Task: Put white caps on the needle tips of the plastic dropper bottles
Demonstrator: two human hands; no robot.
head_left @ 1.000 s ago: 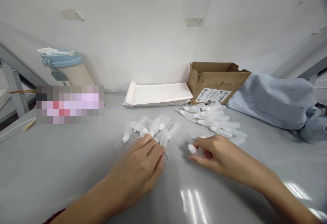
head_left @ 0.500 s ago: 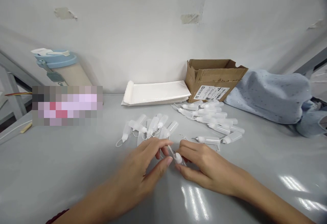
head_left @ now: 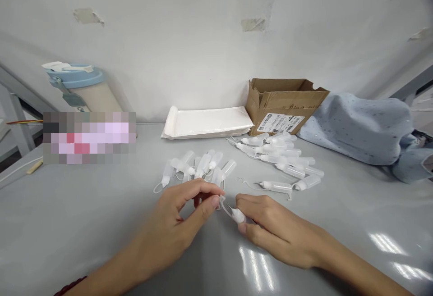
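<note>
My right hand [head_left: 277,228] is closed around a small needle-tip squeeze bottle [head_left: 238,216]. The bottle's white top and thin metal needle point up and left, while its body is mostly hidden by my fingers. Thumb and forefinger of my left hand [head_left: 184,219] pinch the end of the bottle's white cap strap [head_left: 222,200], which curves from the bottle's neck. The needle tip stands bare, apart from the strap end. Just beyond my left hand lies a loose group of similar clear bottles [head_left: 203,164]. Another pile of needle-tip bottles [head_left: 279,157] lies beyond my right hand.
Against the wall, a white padded envelope [head_left: 209,121] lies beside an open cardboard box [head_left: 287,107]. A light blue cloth [head_left: 358,127] is bunched at the right. On the left stand a blue-lidded tumbler [head_left: 98,95] and a blurred pinkish patch. The grey table [head_left: 101,215] is shiny.
My left hand has drawn slightly left, holding the strap end. The bottle in my right hand has shifted a little toward me and to the right, widening the gap between the hands.
</note>
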